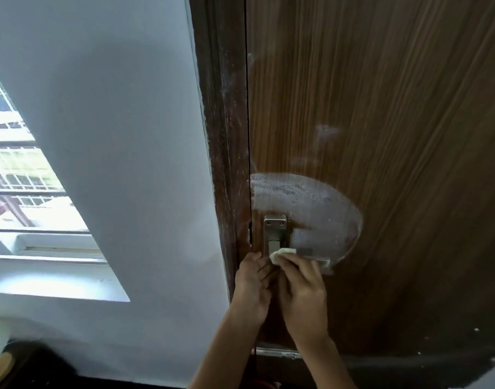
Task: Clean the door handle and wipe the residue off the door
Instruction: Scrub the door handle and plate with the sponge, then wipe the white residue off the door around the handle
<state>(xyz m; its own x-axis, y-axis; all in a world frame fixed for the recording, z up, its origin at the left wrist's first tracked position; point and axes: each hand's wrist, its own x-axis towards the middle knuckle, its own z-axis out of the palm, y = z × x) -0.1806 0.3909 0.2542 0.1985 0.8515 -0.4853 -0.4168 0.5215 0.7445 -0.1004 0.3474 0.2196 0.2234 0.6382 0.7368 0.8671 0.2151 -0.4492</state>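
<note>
two hands in frame, both low centre, working at the door handle. far left: window (24,175) with bars, bright, buildings outside, with a white sill under it. next, pale wall (123,136) running down to a dark floor edge; a white object and a round wooden thing sit bottom-left corner, too cut off to identify. then the dark brown door frame (221,122), streaked with whitish smears and specks along its length. right of that, the wood-grain door (381,108), shut against the frame. on the door, a big greyish-white patch of residue (305,209), roughly semicircular, grainy, spreading above and right of the handle; fainter smudges higher up the panel. metal door handle (275,233) sits near the door's left edge: a plate with two screws at top, lever going right, its end poking out past the right hand. left hand (253,287) is up against the door just under the plate, fingers curled and close together, tips near the handle's base; cannot tell if it grips anything. right hand (302,287) is just beside it, touching it, fingers bunched and curled over the lever, pressing a small white cloth (282,254) onto the handle. only the cloth's top edge shows above the fingers. both forearms come up from bottom centre. dark strip along the bottom right with a few white flecks.
</note>
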